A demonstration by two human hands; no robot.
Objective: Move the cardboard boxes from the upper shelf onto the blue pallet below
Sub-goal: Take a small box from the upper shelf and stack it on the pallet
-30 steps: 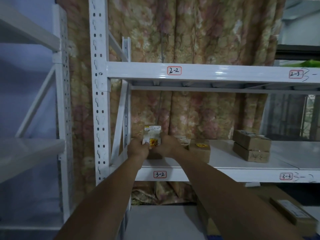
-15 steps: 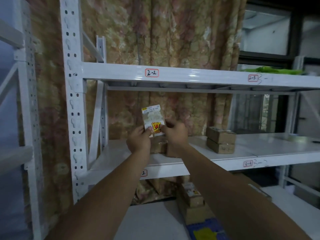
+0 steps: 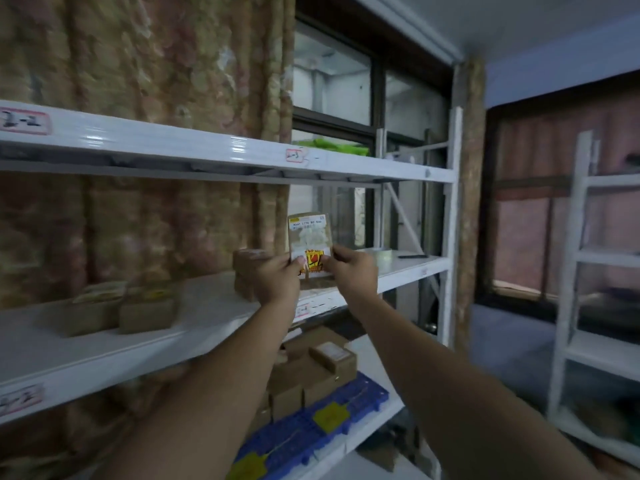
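Head view, transfer step. A small cardboard box (image 3: 310,244) is held upright in the air between both hands, in front of the upper shelf (image 3: 204,299) and clear of its surface. The left hand (image 3: 277,278) closes its grip on the box's lower left edge, thumb across the labelled face; the right hand (image 3: 353,271) closes on the lower right edge in the same way. Both grips are firm on the box and hold nothing else.

By this reading the box is lifted and in carriage, not yet lowered. The blue pallet (image 3: 311,424) lies below and slightly right, already carrying a cluster of stacked boxes (image 3: 311,368) on its rear part. The next move calls for lowering the box past the shelf's front lip without striking it, then setting it flat on a free patch of pallet or squarely on the stack.

Remaining on the shelf: a pair of boxes (image 3: 121,306) well to the left, and a two-high stack (image 3: 247,271) just behind the left hand.

Limits of the view: motion blur softens the left half. The held box's lower portion is covered by the fingers, and its label text is unreadable. The pallet's left end is cut off by the left forearm. Yellow patches on the pallet cannot be identified.
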